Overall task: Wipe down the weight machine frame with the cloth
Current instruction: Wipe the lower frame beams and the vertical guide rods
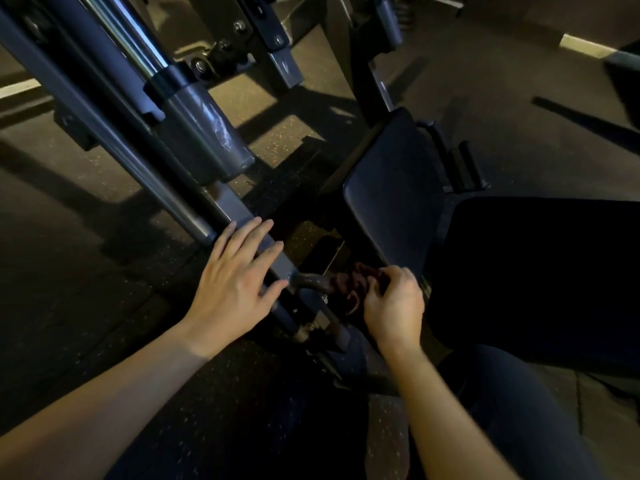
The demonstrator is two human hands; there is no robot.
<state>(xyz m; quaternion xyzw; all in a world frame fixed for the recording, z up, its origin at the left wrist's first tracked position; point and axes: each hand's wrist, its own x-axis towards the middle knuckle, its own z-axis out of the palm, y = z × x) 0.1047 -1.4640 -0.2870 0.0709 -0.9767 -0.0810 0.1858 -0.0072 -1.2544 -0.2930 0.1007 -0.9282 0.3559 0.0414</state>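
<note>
Dark red cloth (349,282) bunched under right hand (394,306) fingers (375,282), against frame (242,209)

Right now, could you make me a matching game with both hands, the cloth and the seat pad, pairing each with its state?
Things: 1 left hand; 2 right hand; 3 cloth; 4 seat pad.
States: A bunched, dark red, at a curved bar; B flat on the grey frame beam; C dark, padded, beyond the right hand; D gripping the cloth.
Pairs: 1-B; 2-D; 3-A; 4-C.
</note>
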